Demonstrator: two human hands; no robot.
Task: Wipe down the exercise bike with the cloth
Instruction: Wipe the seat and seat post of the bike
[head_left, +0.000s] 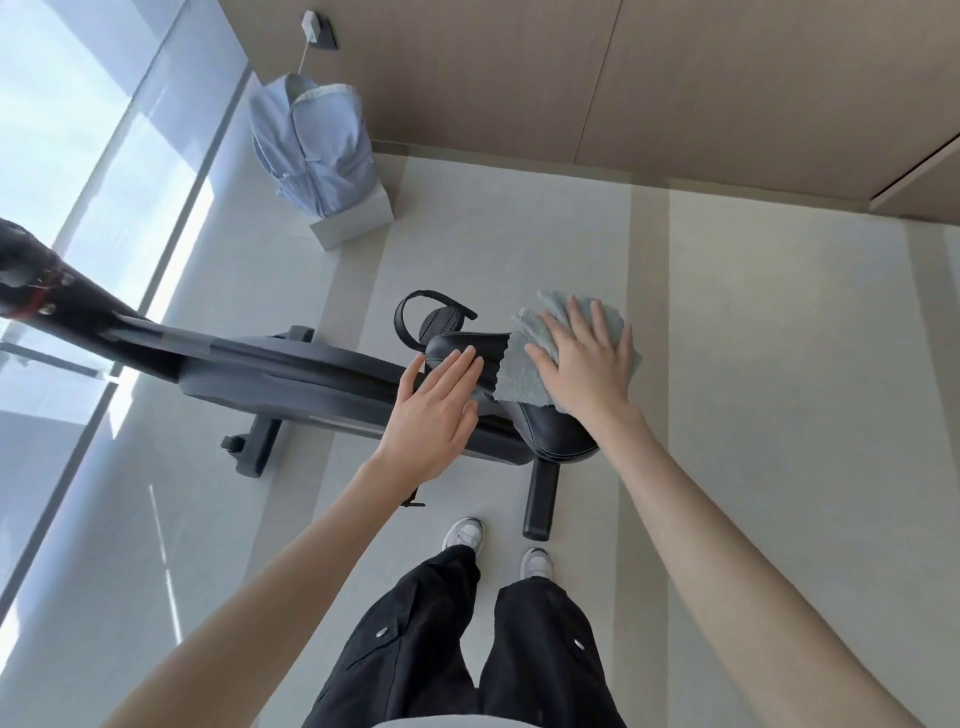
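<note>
A dark grey exercise bike (270, 371) stands on the floor below me, its frame running left toward the blurred handlebar post (47, 291). Its black saddle (550, 431) is just in front of me. A light grey-blue cloth (519, 374) lies spread over the saddle's far part. My right hand (587, 358) presses flat on the cloth with straight, spread fingers. My left hand (436, 410) rests with straight fingers on the saddle's narrow nose, just left of the cloth. A black pedal with a strap (436, 317) shows behind the saddle.
A pale blue shirt (311, 140) hangs over a white box (358, 218) at the back by the wood-panelled wall (623, 83). A glass wall (78, 182) runs along the left. The bike's rear foot bar (540, 504) reaches toward my shoes (465, 535).
</note>
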